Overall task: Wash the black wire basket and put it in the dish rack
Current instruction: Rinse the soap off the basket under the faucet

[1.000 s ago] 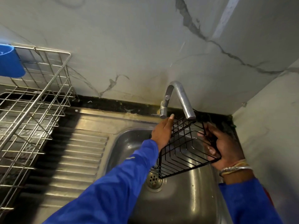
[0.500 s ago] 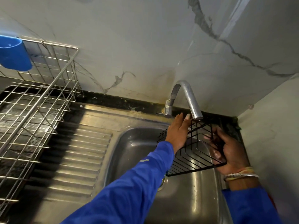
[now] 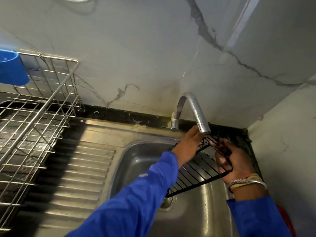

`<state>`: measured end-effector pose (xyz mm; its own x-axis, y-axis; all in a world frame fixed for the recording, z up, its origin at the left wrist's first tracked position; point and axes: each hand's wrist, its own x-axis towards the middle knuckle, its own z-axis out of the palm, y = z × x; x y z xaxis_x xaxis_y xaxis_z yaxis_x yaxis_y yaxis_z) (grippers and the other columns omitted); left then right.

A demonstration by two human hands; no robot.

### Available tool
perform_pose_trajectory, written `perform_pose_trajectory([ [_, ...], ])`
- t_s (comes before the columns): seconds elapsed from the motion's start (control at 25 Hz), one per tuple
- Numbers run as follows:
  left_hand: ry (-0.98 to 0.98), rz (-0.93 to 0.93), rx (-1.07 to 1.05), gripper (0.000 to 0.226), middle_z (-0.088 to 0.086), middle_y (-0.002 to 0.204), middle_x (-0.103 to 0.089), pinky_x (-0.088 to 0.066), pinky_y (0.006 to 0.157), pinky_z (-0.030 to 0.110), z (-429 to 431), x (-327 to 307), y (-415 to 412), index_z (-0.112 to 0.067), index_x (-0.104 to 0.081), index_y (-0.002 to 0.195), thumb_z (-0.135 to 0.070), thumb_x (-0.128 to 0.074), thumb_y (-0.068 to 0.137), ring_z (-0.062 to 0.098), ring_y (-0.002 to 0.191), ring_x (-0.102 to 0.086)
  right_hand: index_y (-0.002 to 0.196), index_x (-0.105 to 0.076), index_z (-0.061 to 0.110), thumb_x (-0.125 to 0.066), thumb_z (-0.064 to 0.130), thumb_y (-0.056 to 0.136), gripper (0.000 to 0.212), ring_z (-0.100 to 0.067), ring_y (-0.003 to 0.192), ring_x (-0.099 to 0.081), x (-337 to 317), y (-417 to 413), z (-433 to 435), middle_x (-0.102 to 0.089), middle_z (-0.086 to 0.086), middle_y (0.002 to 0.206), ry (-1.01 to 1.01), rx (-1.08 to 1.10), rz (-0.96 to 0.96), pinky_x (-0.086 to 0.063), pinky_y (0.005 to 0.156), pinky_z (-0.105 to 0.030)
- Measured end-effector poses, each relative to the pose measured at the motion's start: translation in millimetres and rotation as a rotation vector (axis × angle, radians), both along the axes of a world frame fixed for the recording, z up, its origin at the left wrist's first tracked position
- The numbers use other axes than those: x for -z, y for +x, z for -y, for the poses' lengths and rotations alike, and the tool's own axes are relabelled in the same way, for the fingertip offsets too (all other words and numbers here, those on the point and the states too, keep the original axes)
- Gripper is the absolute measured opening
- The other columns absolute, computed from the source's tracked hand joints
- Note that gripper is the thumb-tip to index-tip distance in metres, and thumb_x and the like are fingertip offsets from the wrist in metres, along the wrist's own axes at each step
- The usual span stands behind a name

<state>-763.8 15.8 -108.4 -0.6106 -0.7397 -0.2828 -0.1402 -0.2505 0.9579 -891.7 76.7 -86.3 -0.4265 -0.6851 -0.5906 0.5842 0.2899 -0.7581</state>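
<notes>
Basket work was going on over the steel sink (image 3: 119, 161): the black wire basket (image 3: 201, 170) hung tilted in the air above the basin, its upper end tucked just under the mouth of the curved chrome faucet (image 3: 194, 108) and its lower corner pointing down toward the drain (image 3: 166, 200). The right grip (image 3: 239, 161) was clamped on the basket's right end, fingers curled through the wires and round the rim, with bangles (image 3: 248, 183) and a thread on the wrist above a blue sleeve. The left grip (image 3: 186, 147) was apart, its fingers stretched almost straight and laid against the basket's upper left side, the fingertips reaching up beside the spout; whether they touched the spout itself could not be told. The left arm, in a blue sleeve too, crossed the basin from the lower edge of the view and hid part of the basket's left side. Well apart to the left, past the ribbed drainboard (image 3: 77, 168), stood the steel wire dish rack (image 3: 42, 117), with a blue plastic cup (image 3: 12, 69) hooked on its back rail. A narrow strip of black stone table (image 3: 119, 115) ran behind the sink, under a grey-veined marble wall (image 3: 136, 48) stained yellowish round the faucet.
</notes>
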Motion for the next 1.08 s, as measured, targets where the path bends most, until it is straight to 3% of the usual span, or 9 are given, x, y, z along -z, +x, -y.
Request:
perform_pose_trajectory([
  [0.16, -0.052, -0.036, 0.006, 0.052, -0.003, 0.163, -0.034, -0.023, 0.108, 0.018, -16, 8, 2, -0.032, -0.029, 0.159, -0.048, -0.029, 0.109, 0.008, 0.145, -0.031, 0.080, -0.059, 0.019, -0.046, 0.027, 0.098, 0.023, -0.005, 0.027, -0.030, 0, -3, 4, -0.058, 0.003, 0.051, 0.041, 0.022, -0.048, -0.018, 0.027, -0.012],
  [0.32, -0.002, 0.018, 0.039, 0.054, 0.007, 0.160, -0.041, -0.022, 0.125, 0.042, 19, 13, -3, -0.023, -0.033, 0.157, -0.048, -0.034, 0.108, 0.025, 0.146, -0.039, 0.076, -0.055, 0.017, -0.041, 0.023, 0.101, 0.030, -0.005, 0.026, -0.028, -6, 2, 3, -0.068, -0.002, 0.067, -0.064, -0.013, 0.016, -0.015, 0.026, -0.012],
  [0.4, 0.011, 0.085, 0.025, 0.061, 0.010, 0.158, -0.042, -0.027, 0.124, 0.050, 26, 15, -4, -0.018, -0.036, 0.156, -0.050, -0.037, 0.104, 0.029, 0.146, -0.040, 0.074, -0.053, 0.017, -0.040, 0.021, 0.101, 0.030, -0.005, 0.026, -0.026, -6, 3, 2, -0.071, -0.003, 0.071, -0.085, -0.032, 0.021, -0.015, 0.026, -0.013],
  [0.52, -0.023, 0.113, -0.004, 0.047, 0.013, 0.149, -0.051, -0.036, 0.118, 0.039, 16, 6, -8, -0.005, -0.042, 0.150, -0.030, -0.033, 0.111, 0.028, 0.139, -0.047, 0.074, -0.054, 0.018, -0.041, 0.021, 0.100, 0.030, -0.005, 0.027, -0.028, -1, 2, 4, -0.072, -0.005, 0.079, -0.061, 0.000, -0.011, -0.016, 0.027, -0.015],
  [0.64, -0.049, 0.109, 0.037, 0.048, -0.004, 0.129, -0.054, -0.039, 0.097, 0.017, 3, -1, -16, -0.010, -0.044, 0.149, -0.037, -0.035, 0.111, 0.012, 0.117, -0.053, 0.079, -0.056, 0.019, -0.043, 0.023, 0.099, 0.025, -0.006, 0.028, -0.031, 12, 3, 1, -0.070, -0.005, 0.086, -0.014, 0.031, -0.030, -0.019, 0.028, -0.016],
  [0.76, -0.065, 0.090, 0.046, 0.061, 0.005, 0.162, -0.036, -0.024, 0.122, 0.040, 9, 18, -9, -0.021, -0.029, 0.160, -0.053, -0.025, 0.108, 0.023, 0.148, -0.034, 0.079, -0.057, 0.020, -0.044, 0.025, 0.100, 0.025, -0.006, 0.028, -0.031, 11, 3, -8, -0.072, 0.000, 0.075, -0.064, -0.016, -0.007, -0.016, 0.028, -0.014],
  [0.88, 0.048, 0.097, -0.041, 0.067, 0.009, 0.162, -0.036, -0.025, 0.123, 0.049, 20, 49, 8, -0.026, -0.029, 0.160, -0.062, -0.028, 0.103, 0.030, 0.150, -0.033, 0.080, -0.061, 0.021, -0.045, 0.030, 0.099, 0.026, -0.004, 0.029, -0.032, 1, -2, -14, -0.072, 0.005, 0.074, -0.095, -0.075, -0.011, -0.014, 0.031, -0.011],
  [0.96, 0.067, 0.129, -0.064, 0.061, 0.011, 0.161, -0.037, -0.028, 0.121, 0.048, 14, 50, 9, -0.023, -0.030, 0.159, -0.055, -0.029, 0.107, 0.031, 0.148, -0.035, 0.079, -0.062, 0.020, -0.045, 0.029, 0.100, 0.029, -0.004, 0.029, -0.033, 2, -2, -15, -0.072, 0.003, 0.072, -0.108, -0.064, -0.007, -0.016, 0.029, -0.012],
  [1.08, -0.026, 0.055, -0.025, 0.055, 0.009, 0.157, -0.040, -0.033, 0.109, 0.032, 3, 22, -5, -0.013, -0.034, 0.156, -0.044, -0.034, 0.110, 0.015, 0.134, -0.041, 0.078, -0.060, 0.020, -0.045, 0.028, 0.100, 0.029, -0.006, 0.029, -0.033, 13, 8, -13, -0.071, 0.000, 0.069, -0.068, -0.041, -0.055, -0.019, 0.028, -0.014],
])
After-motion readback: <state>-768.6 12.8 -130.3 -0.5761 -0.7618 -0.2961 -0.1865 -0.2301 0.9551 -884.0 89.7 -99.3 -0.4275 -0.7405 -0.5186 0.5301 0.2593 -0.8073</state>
